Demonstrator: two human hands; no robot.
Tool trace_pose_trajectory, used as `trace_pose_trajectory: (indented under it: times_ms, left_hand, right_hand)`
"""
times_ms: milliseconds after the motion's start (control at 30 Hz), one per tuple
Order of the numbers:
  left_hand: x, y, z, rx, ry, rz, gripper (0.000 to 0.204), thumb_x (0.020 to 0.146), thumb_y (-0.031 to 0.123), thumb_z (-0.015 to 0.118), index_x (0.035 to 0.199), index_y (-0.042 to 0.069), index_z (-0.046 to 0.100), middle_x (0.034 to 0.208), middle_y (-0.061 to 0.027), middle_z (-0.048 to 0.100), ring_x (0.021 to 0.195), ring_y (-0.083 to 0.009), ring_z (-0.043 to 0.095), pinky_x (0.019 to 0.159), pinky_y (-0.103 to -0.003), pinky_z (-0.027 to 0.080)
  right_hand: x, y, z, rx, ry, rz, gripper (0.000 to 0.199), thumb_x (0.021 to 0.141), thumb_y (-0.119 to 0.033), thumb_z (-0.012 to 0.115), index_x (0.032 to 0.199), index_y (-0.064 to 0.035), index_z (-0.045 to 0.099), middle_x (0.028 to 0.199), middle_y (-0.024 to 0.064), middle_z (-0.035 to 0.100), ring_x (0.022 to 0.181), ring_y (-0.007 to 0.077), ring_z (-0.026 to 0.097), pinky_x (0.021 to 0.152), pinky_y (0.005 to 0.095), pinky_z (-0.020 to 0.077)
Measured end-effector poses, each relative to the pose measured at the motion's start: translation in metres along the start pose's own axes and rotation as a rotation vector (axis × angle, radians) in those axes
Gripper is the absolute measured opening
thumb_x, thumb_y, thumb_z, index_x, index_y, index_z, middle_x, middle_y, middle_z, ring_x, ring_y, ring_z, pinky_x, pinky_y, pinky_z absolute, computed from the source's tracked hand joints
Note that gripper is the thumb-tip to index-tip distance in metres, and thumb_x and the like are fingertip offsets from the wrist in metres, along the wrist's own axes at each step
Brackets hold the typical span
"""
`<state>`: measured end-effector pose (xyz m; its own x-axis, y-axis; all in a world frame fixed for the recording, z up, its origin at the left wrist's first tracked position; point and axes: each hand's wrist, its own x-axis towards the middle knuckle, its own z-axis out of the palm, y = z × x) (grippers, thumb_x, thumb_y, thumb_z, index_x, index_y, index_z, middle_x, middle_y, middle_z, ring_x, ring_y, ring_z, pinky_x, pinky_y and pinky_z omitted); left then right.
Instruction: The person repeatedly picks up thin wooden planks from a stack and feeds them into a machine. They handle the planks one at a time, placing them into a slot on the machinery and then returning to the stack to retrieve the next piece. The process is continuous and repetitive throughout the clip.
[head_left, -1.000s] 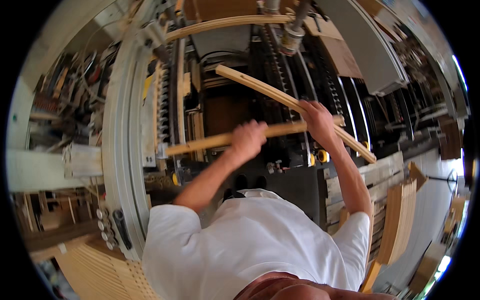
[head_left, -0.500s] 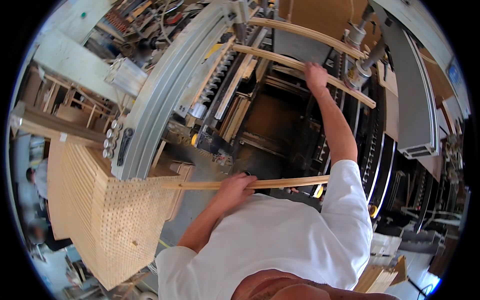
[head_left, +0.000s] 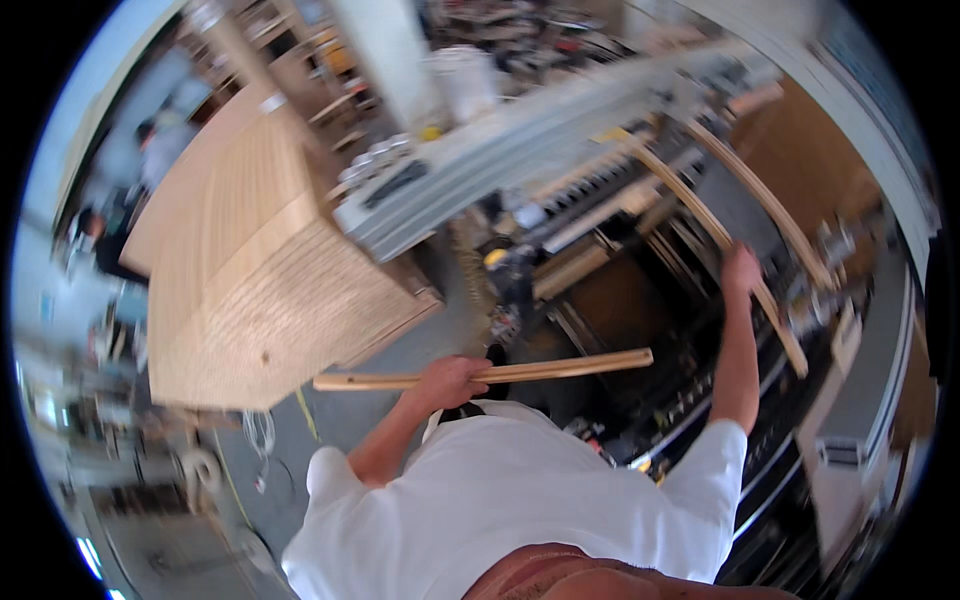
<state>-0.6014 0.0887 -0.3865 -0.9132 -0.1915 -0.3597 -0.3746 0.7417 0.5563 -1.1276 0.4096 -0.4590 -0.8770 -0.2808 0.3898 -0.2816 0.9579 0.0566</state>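
Note:
My left hand [head_left: 450, 382] is closed round a narrow wooden strip [head_left: 575, 366], holding it level in front of my white shirt. Small dark holes show near that strip's left end. My right arm is stretched forward, and my right hand [head_left: 741, 270] grips a second wooden strip [head_left: 688, 197] that lies across the machine. Its fingers are partly smeared by motion. Beyond it, a third wooden strip [head_left: 772, 208] also spans the machine, touched by neither hand.
A tall stack of wooden strips [head_left: 290, 300] stands at my left. The machine's grey metal beam [head_left: 530, 150] runs between stack and strips. A grey metal housing [head_left: 868, 385] rises at the right. A white cable [head_left: 259, 432] lies on the floor. Other people [head_left: 112, 240] are at the far left.
My view has swung left, so the stack shows more fully and the machine sits farther right. Both hands keep their strips; the left-hand strip has come away from the stack's edge.

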Motion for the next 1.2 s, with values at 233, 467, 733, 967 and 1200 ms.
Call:
trace_pose_trajectory:
  times_ms: [233,467,733,967,1200]
  left_hand:
    - [-0.061,-0.012,-0.037,-0.108,0.199,0.021,0.040,0.080,0.015,0.075,0.118,0.005,0.066,0.106,-0.0156,0.068,0.099,-0.0347,0.064,0.085,-0.042,0.050]
    - [-0.197,-0.027,-0.139,-0.354,0.409,-0.201,0.043,0.078,0.010,0.080,0.119,0.004,0.067,0.101,-0.0077,0.070,0.088,-0.0184,0.064,0.080,-0.032,0.051]
    - [-0.303,-0.171,-0.259,-0.589,0.840,-0.137,0.043,0.083,0.031,0.080,0.113,0.003,0.069,0.090,-0.0025,0.069,0.077,-0.0114,0.062,0.075,-0.029,0.052]
    - [-0.265,-0.346,-0.400,-0.513,1.048,-0.397,0.038,0.089,0.028,0.063,0.100,-0.008,0.068,0.079,-0.0095,0.068,0.067,-0.0154,0.063,0.061,-0.030,0.050]
    - [-0.181,-0.500,-0.473,-0.087,1.040,-0.636,0.047,0.077,0.034,0.064,0.078,-0.012,0.069,0.066,-0.0200,0.067,0.059,-0.0269,0.067,0.055,-0.039,0.051]
  right_hand:
    - [-0.003,0.018,0.012,0.086,0.024,0.001,0.029,0.092,-0.035,0.061,0.109,-0.0115,0.065,0.101,0.0155,0.067,0.094,0.0392,0.065,0.076,0.0520,0.0525]
    - [0.001,-0.004,-0.014,-0.009,-0.082,0.084,0.040,0.091,-0.039,0.063,0.119,-0.0101,0.063,0.113,0.0165,0.066,0.103,0.0401,0.064,0.085,0.0533,0.0511]
    - [-0.019,-0.057,-0.031,0.383,0.271,0.111,0.054,0.092,-0.045,0.060,0.130,-0.0064,0.061,0.123,0.0194,0.063,0.109,0.0382,0.062,0.090,0.0503,0.0495]
    - [-0.148,-0.250,-0.105,1.074,0.097,0.008,0.036,0.095,-0.016,0.066,0.122,0.0069,0.061,0.106,0.0151,0.069,0.094,0.0198,0.066,0.086,0.0319,0.0516]
    - [-0.283,-0.336,-0.144,1.081,-0.132,0.139,0.033,0.092,-0.013,0.067,0.119,0.0055,0.065,0.101,0.0141,0.070,0.091,0.0197,0.065,0.084,0.0305,0.0513]
